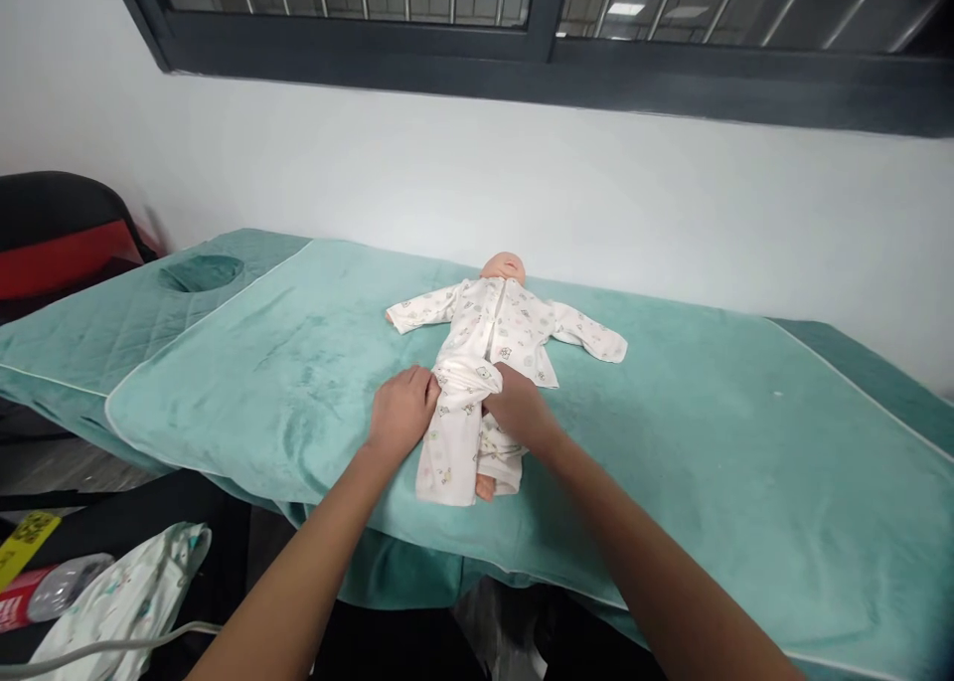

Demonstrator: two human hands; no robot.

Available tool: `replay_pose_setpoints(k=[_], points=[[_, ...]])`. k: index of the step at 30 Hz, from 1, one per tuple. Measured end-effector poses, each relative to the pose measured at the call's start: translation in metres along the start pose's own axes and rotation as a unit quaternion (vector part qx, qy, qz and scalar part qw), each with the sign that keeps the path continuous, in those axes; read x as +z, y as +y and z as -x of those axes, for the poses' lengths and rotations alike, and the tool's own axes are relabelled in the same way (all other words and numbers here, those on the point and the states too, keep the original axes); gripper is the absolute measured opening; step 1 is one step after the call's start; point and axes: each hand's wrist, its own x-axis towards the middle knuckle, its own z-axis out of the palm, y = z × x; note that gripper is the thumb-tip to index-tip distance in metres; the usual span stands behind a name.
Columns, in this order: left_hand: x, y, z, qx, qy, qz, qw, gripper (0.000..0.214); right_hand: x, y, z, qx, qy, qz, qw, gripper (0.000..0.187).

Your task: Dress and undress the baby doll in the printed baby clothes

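A baby doll (505,265) lies on its back on the green bed cover, head toward the wall and arms spread. It wears a white printed long-sleeved top (514,323). Matching white trousers (451,452) cover its legs, bunched at the waist, and one foot (485,487) shows at a cuff. At the left side of the waistband, my left hand (404,403) has its fingers curled against the cloth. My right hand (520,403) grips the trousers' waist from the other side, its fingertips partly hidden by fabric.
The bed (693,442) stands against a white wall below a barred window (358,35); a face hole (201,273) is at its left end. A black and red chair (67,244) stands far left. Lower left are a bottle (64,587), printed cloth (130,601) and a cable (141,643).
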Motion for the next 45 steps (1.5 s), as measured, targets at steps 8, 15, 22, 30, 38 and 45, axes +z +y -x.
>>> replay_pose_setpoints(k=[8, 15, 22, 30, 38, 45], points=[[-0.006, -0.008, 0.005, 0.031, -0.088, 0.128, 0.987, 0.042, -0.012, -0.017, -0.018, -0.148, 0.052, 0.235, 0.959, 0.028], [-0.005, -0.009, 0.006, 0.013, -0.112, 0.167, 0.98, 0.036, 0.013, -0.008, -0.022, -0.066, 0.083, 0.212, 0.972, 0.03], [0.0, -0.008, -0.011, -0.075, -0.02, 0.111, 0.991, 0.028, 0.02, -0.006, -0.01, -0.054, 0.096, 0.164, 0.98, 0.021], [-0.006, -0.009, -0.01, -0.093, 0.06, 0.263, 0.959, 0.028, -0.019, 0.017, 0.007, -0.176, 0.104, -0.044, 0.978, 0.022], [-0.012, 0.054, -0.077, 0.01, -0.032, 0.067, 0.997, 0.031, -0.024, 0.001, -0.037, -0.077, 0.149, 0.334, 0.928, 0.026], [-0.02, 0.06, -0.092, -0.009, -0.041, 0.118, 0.992, 0.008, -0.048, 0.015, -0.052, -0.035, 0.147, 0.062, 0.987, 0.008]])
